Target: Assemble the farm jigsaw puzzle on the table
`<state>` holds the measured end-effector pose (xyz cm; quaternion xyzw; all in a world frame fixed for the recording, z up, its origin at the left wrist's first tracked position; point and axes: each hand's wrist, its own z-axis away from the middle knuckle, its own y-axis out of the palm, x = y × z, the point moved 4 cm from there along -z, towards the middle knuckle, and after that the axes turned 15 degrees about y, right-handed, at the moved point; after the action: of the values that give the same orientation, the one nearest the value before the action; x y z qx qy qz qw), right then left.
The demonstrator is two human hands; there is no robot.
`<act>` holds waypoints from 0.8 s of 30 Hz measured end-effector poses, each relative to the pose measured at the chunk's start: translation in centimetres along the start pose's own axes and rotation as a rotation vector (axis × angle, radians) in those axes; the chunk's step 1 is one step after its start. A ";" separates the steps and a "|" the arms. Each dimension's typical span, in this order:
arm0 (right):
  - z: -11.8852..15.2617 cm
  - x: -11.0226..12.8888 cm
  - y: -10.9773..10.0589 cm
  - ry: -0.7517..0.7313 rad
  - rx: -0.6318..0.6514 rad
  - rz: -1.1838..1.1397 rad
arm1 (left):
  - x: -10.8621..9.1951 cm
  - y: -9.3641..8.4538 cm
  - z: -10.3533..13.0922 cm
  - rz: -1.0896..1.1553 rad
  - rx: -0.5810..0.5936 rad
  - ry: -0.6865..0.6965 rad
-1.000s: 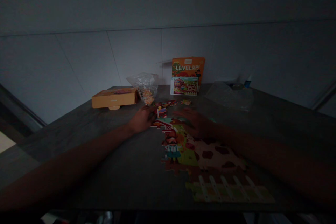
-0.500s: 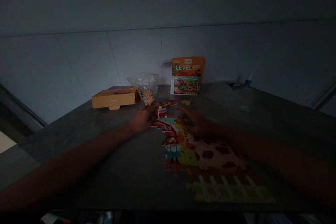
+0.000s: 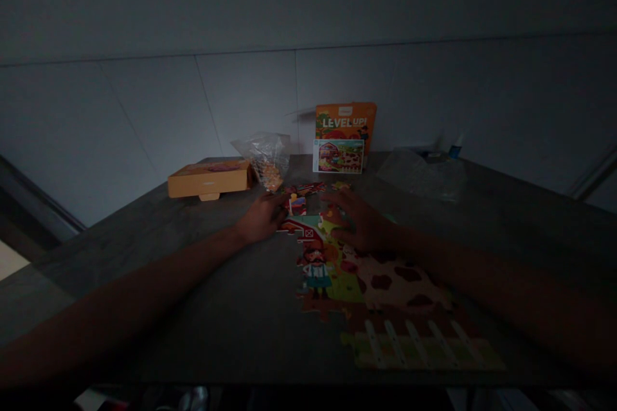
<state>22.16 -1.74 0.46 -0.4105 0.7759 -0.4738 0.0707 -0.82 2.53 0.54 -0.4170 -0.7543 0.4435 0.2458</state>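
A partly joined farm jigsaw puzzle (image 3: 332,270) lies on the table in front of me, showing a barn, a farmer, a spotted cow and a white fence. My left hand (image 3: 261,217) is at its upper left, fingers curled and closed on the left edge of a red puzzle piece (image 3: 297,205) just above the barn roof. Its fingertips are partly dark and hard to make out. My right hand (image 3: 359,221) hovers over or rests on the puzzle's upper part, thumb and fingers apart, with nothing visible between them. It covers part of the picture above the cow.
Loose puzzle pieces (image 3: 308,189) lie beyond my hands. Behind them stand an orange "LEVEL UP!" box (image 3: 344,117) and a farm picture card (image 3: 339,157). An orange box (image 3: 211,180) and a clear bag of pieces (image 3: 268,164) are left; crumpled plastic (image 3: 421,174) lies right.
My right hand's fingers have spread and shifted slightly, showing more of the puzzle's green part beneath. My left hand and the red piece stay nearly still.
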 end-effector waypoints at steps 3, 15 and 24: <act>-0.2 -0.3 0.4 0.009 0.043 0.007 | 0.0 0.0 0.0 0.007 -0.006 -0.001; -0.3 -1.1 1.2 0.057 0.117 0.006 | -0.1 0.1 0.0 0.007 0.006 0.012; -0.4 -1.1 1.2 0.069 0.111 0.003 | 0.0 0.1 -0.1 0.005 -0.003 0.027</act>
<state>21.97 -0.47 -0.64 -0.3883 0.7509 -0.5299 0.0674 -0.72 2.53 0.48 -0.4253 -0.7505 0.4371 0.2544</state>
